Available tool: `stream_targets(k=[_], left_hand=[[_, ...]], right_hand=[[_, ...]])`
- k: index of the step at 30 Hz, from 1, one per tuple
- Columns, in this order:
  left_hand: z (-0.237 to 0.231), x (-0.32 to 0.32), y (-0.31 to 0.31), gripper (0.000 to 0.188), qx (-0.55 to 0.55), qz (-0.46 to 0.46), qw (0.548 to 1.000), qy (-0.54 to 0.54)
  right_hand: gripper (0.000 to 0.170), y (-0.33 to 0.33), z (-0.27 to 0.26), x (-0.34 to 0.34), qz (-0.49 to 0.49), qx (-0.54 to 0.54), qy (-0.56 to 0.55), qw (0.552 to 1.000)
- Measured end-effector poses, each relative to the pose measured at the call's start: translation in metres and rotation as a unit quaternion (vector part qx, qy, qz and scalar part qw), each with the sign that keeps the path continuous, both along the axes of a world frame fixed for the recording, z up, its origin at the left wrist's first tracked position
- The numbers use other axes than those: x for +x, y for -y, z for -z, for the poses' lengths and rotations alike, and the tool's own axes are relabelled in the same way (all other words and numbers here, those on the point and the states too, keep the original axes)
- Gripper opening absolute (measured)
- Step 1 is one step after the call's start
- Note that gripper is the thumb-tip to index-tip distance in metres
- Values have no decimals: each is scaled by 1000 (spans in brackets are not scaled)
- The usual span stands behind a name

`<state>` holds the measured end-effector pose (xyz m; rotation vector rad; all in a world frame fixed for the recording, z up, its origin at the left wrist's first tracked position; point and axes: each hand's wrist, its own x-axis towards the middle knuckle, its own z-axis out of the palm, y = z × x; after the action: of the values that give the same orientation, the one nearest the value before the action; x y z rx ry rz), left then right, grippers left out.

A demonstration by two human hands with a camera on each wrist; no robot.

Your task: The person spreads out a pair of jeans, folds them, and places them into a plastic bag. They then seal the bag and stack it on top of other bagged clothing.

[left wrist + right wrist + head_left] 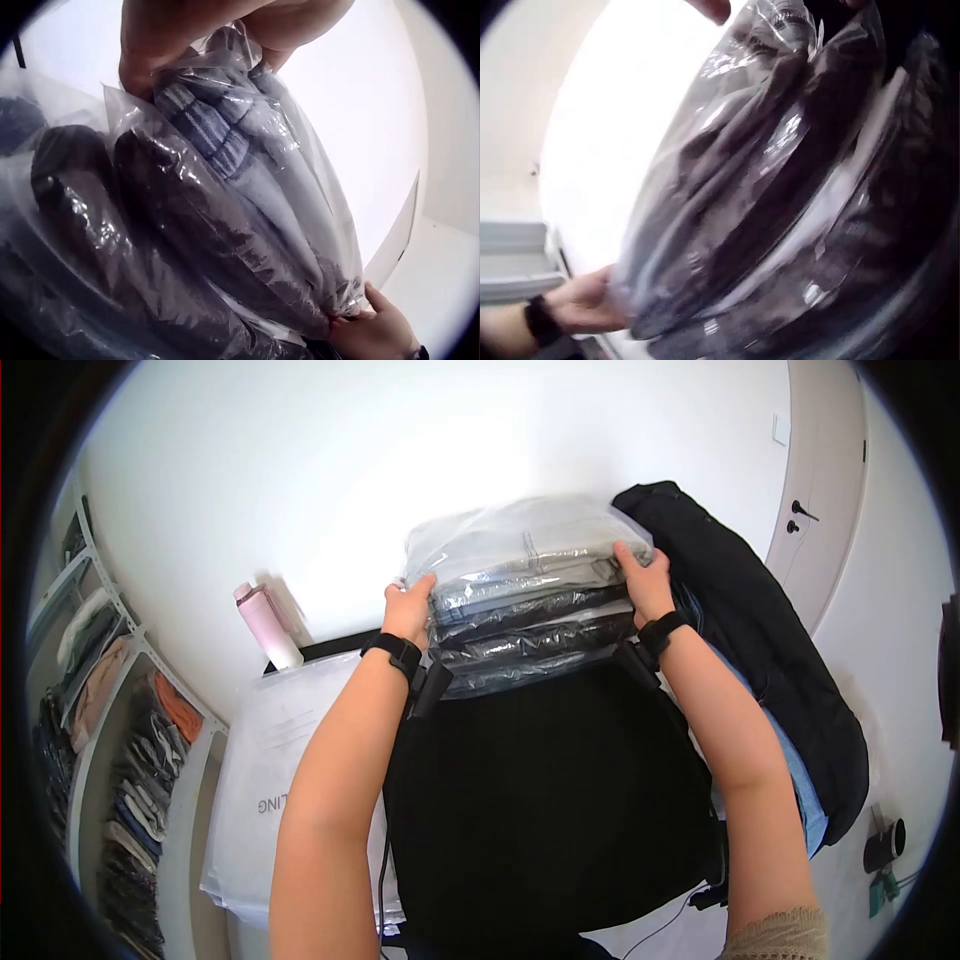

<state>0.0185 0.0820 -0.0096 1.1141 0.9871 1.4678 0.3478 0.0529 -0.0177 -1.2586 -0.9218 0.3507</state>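
Observation:
Both hands hold a light grey folded garment in a clear plastic bag (520, 545) by its two ends. At its left end the left hand (408, 610) grips the bag, thumb on top. My right hand (650, 582) grips the right end the same way. Directly under the bag is a stack of dark bagged garments (545, 625), glossy in their plastic. The left wrist view shows bluish-grey cloth folds (217, 135) through the film, with the right hand (379, 330) at the far end. In the right wrist view the left hand (589, 304) is at the opposite end.
A black surface (550, 800) lies in front of the stack. To the left are flat white plastic bags (260, 760) and a pink bottle (265, 622). A black garment (770, 630) drapes at the right. Shelves of folded clothes (140, 790) stand far left.

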Motion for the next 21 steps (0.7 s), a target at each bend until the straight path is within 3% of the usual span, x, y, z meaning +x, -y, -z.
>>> stream_targets(k=[1, 2, 4, 5, 7, 8, 10, 12, 14, 19, 21], left_hand=[[1, -4, -3, 75, 10, 18, 1000, 4], [5, -6, -5, 74, 18, 37, 999, 9], [-3, -5, 4, 66, 7, 56, 998, 13], [-4, -3, 6, 64, 7, 40, 999, 13], [-2, 0, 5, 63, 1, 26, 1000, 12], [-1, 1, 4, 63, -2, 11, 1000, 2], [-4, 3, 8, 63, -5, -2, 1000, -13], [-9, 7, 15, 60, -19, -34, 999, -27], [-9, 7, 16, 58, -17, -39, 999, -30], [-5, 1, 2, 47, -34, 9, 999, -39], [-5, 1, 4, 48, -33, 28, 999, -27]], right_hand=[[74, 27, -7, -17, 115, -8, 25, 993], [62, 43, -3, -27, 125, 65, 8, 990], [47, 73, 24, -40, -2, 95, -27, 995], [41, 96, 33, -52, -123, 27, -123, 984], [36, 117, 49, -70, -305, -144, -293, 895], [38, 116, 59, -74, -363, -240, -365, 823], [43, 101, 76, -93, -317, -297, -418, 798], [49, 78, 102, -97, -336, -273, -410, 803], [48, 65, 107, -108, -311, -170, -432, 829], [18, 36, 110, -109, -301, -145, -479, 812], [17, 33, 109, -105, -308, -155, -491, 800]])
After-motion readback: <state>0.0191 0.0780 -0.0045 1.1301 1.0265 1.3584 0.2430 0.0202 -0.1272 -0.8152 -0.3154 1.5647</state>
